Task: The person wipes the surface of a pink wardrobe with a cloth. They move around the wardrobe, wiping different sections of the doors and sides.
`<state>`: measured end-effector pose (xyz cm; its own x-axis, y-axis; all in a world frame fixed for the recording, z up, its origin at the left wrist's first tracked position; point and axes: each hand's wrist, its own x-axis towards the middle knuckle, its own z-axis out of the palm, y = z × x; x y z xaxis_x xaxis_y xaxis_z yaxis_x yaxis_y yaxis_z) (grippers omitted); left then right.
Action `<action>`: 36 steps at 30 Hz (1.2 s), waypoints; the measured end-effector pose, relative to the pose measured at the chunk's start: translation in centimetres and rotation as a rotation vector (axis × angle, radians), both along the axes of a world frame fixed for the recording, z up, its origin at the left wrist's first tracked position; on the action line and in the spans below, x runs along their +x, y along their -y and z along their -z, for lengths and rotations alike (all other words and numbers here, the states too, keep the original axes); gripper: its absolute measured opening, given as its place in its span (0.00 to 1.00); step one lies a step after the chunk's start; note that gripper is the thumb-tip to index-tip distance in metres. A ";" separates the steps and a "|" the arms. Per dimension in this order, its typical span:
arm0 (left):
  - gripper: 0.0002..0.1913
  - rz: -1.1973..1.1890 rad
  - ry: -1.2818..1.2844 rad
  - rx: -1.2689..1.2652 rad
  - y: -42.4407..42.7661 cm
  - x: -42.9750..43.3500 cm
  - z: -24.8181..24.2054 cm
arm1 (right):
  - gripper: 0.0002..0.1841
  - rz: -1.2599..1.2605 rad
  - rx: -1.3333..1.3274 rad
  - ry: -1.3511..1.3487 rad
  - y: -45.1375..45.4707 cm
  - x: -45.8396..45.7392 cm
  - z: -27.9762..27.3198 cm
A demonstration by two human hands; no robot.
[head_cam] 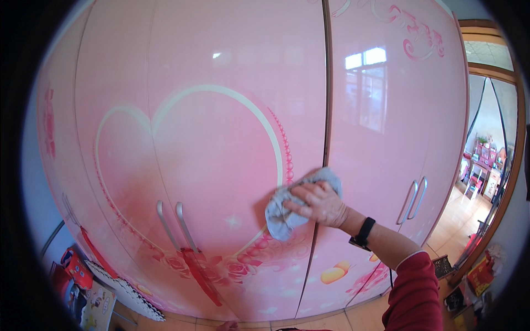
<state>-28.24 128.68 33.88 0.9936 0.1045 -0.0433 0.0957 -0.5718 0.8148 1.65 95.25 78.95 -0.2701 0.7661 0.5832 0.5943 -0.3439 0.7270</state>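
Observation:
My right hand point(321, 203) presses a crumpled grey-white cloth point(281, 217) flat against the glossy pink wardrobe point(232, 157). The cloth lies across the right side of a printed white heart outline point(278, 155), over a strand of pink beads and beside the dark vertical gap between doors. A black band point(364, 233) is on my right wrist, below a red sleeve. Only a small part of my left hand point(227, 326) shows at the bottom edge; its fingers cannot be made out.
Silver door handles point(167, 225) stand at centre-left, with a red ribbon point(201, 277) hanging from them. More handles point(412, 198) are at right. Bags and boxes point(78, 269) fill the lower left. A doorway point(492, 136) opens at right, with bags and other items point(480, 273) beside it.

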 end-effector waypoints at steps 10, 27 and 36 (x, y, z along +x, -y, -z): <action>0.22 -0.093 -0.092 -0.095 -1.8 -0.3 -1.2 | 0.29 0.076 0.353 0.124 -0.6 2.0 -15.1; 0.21 -0.122 0.041 -0.037 -14.5 0.3 -3.5 | 0.32 0.139 0.702 0.132 -20.1 -3.1 -23.4; 0.20 -0.069 0.104 0.050 -19.3 1.7 -0.4 | 0.30 0.040 0.127 0.157 -29.0 -7.9 -13.1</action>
